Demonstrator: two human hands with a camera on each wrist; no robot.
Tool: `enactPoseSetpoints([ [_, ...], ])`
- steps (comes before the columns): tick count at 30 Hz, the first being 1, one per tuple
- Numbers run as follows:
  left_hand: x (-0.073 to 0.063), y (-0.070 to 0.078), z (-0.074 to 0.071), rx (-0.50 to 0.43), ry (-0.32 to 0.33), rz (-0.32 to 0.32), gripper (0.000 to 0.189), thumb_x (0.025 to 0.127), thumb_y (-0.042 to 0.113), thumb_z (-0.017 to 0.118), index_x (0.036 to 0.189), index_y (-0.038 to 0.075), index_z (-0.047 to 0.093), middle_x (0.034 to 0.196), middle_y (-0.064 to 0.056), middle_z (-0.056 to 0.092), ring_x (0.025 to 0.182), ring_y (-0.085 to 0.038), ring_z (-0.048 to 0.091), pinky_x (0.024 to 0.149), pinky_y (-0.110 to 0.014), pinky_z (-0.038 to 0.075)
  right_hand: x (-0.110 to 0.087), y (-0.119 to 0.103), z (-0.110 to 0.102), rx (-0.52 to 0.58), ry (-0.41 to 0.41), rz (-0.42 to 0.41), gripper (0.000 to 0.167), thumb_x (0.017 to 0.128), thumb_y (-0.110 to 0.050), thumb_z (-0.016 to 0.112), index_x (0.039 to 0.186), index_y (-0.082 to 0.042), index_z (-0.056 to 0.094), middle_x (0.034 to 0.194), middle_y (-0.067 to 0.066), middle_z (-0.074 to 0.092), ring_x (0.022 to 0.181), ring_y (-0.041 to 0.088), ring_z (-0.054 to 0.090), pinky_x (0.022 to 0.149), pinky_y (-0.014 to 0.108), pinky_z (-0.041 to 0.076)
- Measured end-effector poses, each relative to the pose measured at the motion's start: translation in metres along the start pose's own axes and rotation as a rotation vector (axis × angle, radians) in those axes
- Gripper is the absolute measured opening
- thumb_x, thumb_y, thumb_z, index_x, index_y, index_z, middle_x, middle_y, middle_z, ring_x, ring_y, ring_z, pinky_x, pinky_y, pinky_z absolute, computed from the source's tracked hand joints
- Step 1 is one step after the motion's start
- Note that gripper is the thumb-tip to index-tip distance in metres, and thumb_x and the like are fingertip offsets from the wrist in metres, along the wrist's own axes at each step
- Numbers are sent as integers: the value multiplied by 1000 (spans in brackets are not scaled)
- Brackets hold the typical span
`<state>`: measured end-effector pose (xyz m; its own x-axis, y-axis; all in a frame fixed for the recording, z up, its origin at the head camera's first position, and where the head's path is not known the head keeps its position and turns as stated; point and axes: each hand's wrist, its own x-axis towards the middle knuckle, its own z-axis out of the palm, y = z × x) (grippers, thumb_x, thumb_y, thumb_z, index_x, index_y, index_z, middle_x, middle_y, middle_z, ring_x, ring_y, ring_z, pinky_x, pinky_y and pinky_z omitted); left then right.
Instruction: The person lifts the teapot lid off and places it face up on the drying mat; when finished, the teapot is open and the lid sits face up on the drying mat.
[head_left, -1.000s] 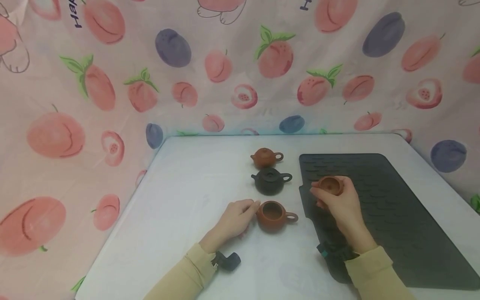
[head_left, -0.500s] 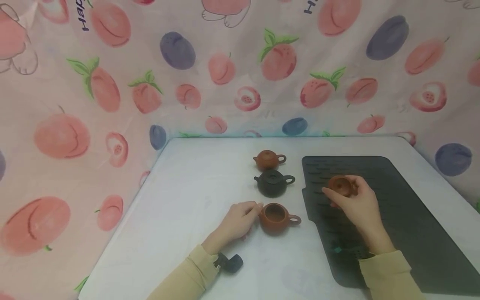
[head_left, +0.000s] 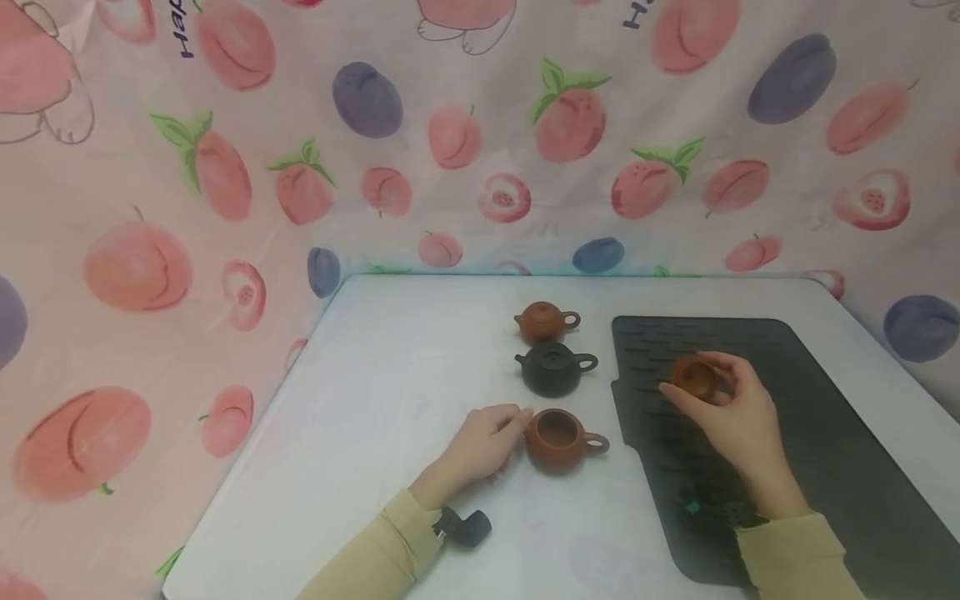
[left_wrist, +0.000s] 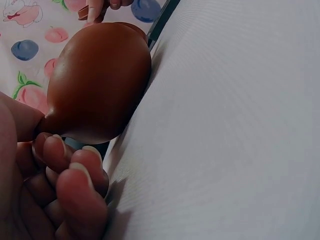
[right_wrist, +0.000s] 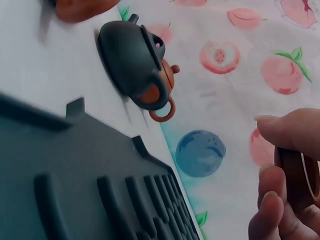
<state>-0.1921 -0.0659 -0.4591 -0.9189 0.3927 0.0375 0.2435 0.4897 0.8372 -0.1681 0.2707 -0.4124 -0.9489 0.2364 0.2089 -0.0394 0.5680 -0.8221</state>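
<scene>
A brown clay teapot (head_left: 557,457) stands uncovered on the white table, its round mouth facing up and its handle pointing right. My left hand (head_left: 480,443) pinches its spout between thumb and fingers; the left wrist view shows the spout (left_wrist: 49,124) at the fingertips. Over the dark tray, my right hand (head_left: 742,421) holds a small round brown lid (head_left: 692,378) by its edge. The lid's hollow underside, with a small dark spot in the middle, faces the head camera. In the right wrist view the lid (right_wrist: 295,177) is partly covered by fingers.
Behind the uncovered teapot stand a black lidded teapot (head_left: 551,371) and a smaller orange-brown lidded one (head_left: 542,321), handles to the right. A dark ridged tray (head_left: 832,467) covers the table's right side. Fruit-patterned cloth (head_left: 465,200) hangs behind the white table (head_left: 360,375).
My right hand has moved right with the lid, farther over the tray, and the lid has tilted. My left hand keeps its pinch on the spout. The head view has shifted slightly.
</scene>
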Motion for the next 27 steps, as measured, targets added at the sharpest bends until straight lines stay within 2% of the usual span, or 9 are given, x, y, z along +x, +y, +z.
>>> enactPoseSetpoints([
  [3, 0, -1, 1, -2, 0, -4, 48, 108, 50, 45, 78, 15, 59, 46, 3, 49, 33, -11, 46, 36, -30, 42, 0, 5, -4, -6, 33, 5, 79, 86, -38, 86, 143, -4, 45, 143, 23, 53, 100, 21, 67, 65, 10, 49],
  [5, 0, -1, 2, -4, 1, -3, 49, 108, 51, 45, 77, 15, 58, 46, 3, 49, 33, -11, 46, 36, -30, 42, 1, 8, -6, -31, 56, -4, 77, 85, -38, 86, 142, -5, 47, 141, 22, 55, 93, 6, 62, 63, 10, 48],
  [7, 0, 0, 1, -4, 2, 2, 50, 108, 51, 45, 77, 14, 58, 46, 3, 49, 33, -12, 46, 35, -30, 42, 1, 11, -8, -54, 75, -15, 75, 84, -37, 87, 142, -6, 49, 139, 21, 56, 89, -1, 56, 62, 10, 48],
  [21, 0, 1, 0, 2, -4, 8, 51, 108, 51, 45, 76, 12, 56, 44, 3, 48, 32, -12, 46, 35, -29, 40, 6, 28, -26, -167, 170, 31, 74, 85, -39, 86, 147, -14, 54, 125, 17, 62, 69, 10, 50, 50, 23, 41],
  [24, 0, 1, -1, 0, -6, 12, 51, 108, 51, 45, 77, 12, 57, 44, 3, 48, 32, -12, 46, 34, -29, 40, 7, 32, -31, -179, 191, 41, 74, 84, -38, 86, 147, -14, 54, 123, 15, 62, 67, 7, 49, 52, 23, 39],
  [27, 0, 2, -1, -2, -6, 10, 51, 108, 51, 44, 77, 12, 57, 44, 3, 48, 32, -12, 46, 34, -29, 40, 9, 34, -36, -193, 200, 53, 77, 85, -39, 86, 149, -13, 53, 128, 16, 61, 69, 2, 48, 54, 21, 38],
])
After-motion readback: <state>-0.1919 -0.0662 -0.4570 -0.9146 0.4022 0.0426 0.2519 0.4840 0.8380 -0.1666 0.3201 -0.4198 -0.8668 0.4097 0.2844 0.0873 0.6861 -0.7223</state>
